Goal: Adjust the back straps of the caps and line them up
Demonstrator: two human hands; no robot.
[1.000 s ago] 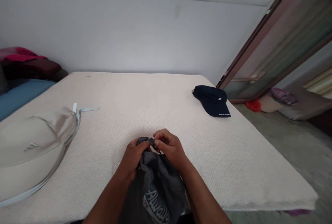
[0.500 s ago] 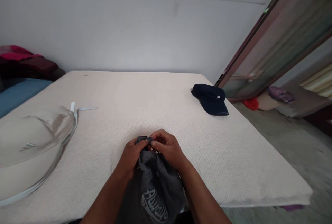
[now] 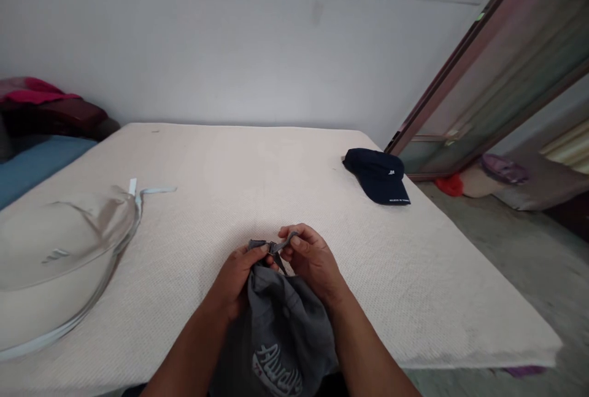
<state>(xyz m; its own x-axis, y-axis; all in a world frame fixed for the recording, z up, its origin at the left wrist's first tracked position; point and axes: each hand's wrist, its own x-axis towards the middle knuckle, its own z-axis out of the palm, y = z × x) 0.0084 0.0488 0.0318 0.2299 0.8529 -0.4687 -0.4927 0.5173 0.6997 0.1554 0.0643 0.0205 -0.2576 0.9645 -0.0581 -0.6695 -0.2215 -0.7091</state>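
Observation:
A dark grey cap (image 3: 292, 317) with pale raised lettering hangs below my hands at the table's near edge. My left hand (image 3: 243, 268) is closed on the cap's back edge, its thumb beside a small buckle (image 3: 271, 248). Between thumb and fingers, my right hand (image 3: 310, 256) pinches the end of the cap's strap (image 3: 289, 239), which stretches from the buckle. The cap's brim is hidden from view.
On the cream-covered table (image 3: 239, 182), a navy cap (image 3: 380, 176) lies at the right and a large beige hat (image 3: 59, 262) with a pale tie at the left. Behind stands a wall; at the far left are blue and red cloths (image 3: 46, 154).
My right hand has moved a little right, away from my left, drawing out the strap end. More of the strap and the buckle now show. The view has shifted slightly.

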